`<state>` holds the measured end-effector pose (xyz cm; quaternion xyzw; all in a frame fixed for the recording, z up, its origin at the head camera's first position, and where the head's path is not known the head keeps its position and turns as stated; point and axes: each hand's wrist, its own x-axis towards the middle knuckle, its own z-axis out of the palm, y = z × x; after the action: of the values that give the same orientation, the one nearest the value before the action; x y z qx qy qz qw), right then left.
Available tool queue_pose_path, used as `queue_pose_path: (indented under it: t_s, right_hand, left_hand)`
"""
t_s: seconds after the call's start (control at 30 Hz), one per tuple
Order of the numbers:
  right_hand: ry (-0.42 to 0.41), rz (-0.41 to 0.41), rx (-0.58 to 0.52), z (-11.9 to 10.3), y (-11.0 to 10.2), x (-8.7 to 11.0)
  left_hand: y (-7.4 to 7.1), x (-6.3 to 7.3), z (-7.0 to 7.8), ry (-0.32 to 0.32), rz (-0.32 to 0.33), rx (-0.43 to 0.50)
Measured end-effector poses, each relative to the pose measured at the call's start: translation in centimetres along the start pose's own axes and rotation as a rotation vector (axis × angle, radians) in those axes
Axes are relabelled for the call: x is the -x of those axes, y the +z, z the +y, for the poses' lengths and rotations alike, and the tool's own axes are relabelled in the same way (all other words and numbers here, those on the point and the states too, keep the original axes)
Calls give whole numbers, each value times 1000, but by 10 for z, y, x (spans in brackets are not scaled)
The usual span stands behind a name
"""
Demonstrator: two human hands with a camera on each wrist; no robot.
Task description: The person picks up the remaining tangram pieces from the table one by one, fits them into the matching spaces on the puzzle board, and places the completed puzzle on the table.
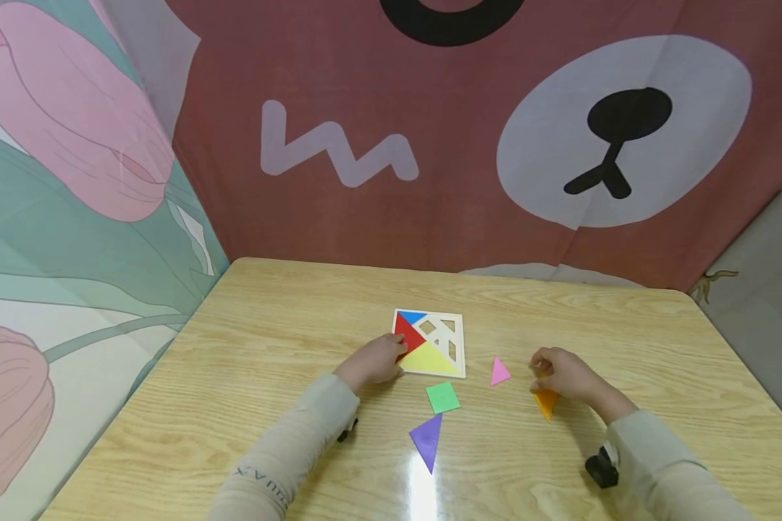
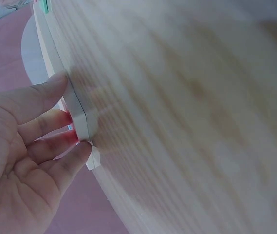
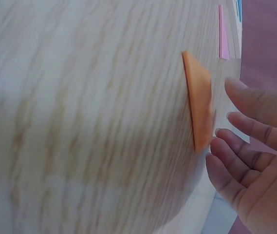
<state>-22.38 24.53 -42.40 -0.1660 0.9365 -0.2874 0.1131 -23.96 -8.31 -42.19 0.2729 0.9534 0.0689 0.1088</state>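
A white tangram board [image 1: 460, 347] lies on the table with red [image 1: 408, 334], yellow [image 1: 426, 359] and blue [image 1: 411, 317] triangles set in it; its other recesses are bare. My left hand [image 1: 379, 359] grips the board's near-left corner, thumb at the near edge and fingers over the red triangle. In the left wrist view, this hand [image 2: 31, 141] touches the board's side [image 2: 79, 114]. An orange piece [image 1: 547, 404] lies flat to the right, partly hidden under my right hand [image 1: 565, 373]. The right wrist view shows that hand's fingers [image 3: 233, 156] loosely bent beside the orange piece [image 3: 199, 102], apparently not holding it.
Between the hands lie a pink triangle [image 1: 499, 372], a green square [image 1: 443, 397] and a purple triangle [image 1: 427, 442]. The wooden table [image 1: 287, 311] ends at a printed cloth [image 1: 365, 224] at the back.
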Motion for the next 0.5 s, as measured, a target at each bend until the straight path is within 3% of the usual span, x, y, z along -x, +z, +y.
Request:
queue_pose_path:
  t_s: [0.5]
  right_hand:
    - [37, 7, 28, 1, -2, 5]
  left_hand:
    - [0, -1, 0, -7, -10, 6]
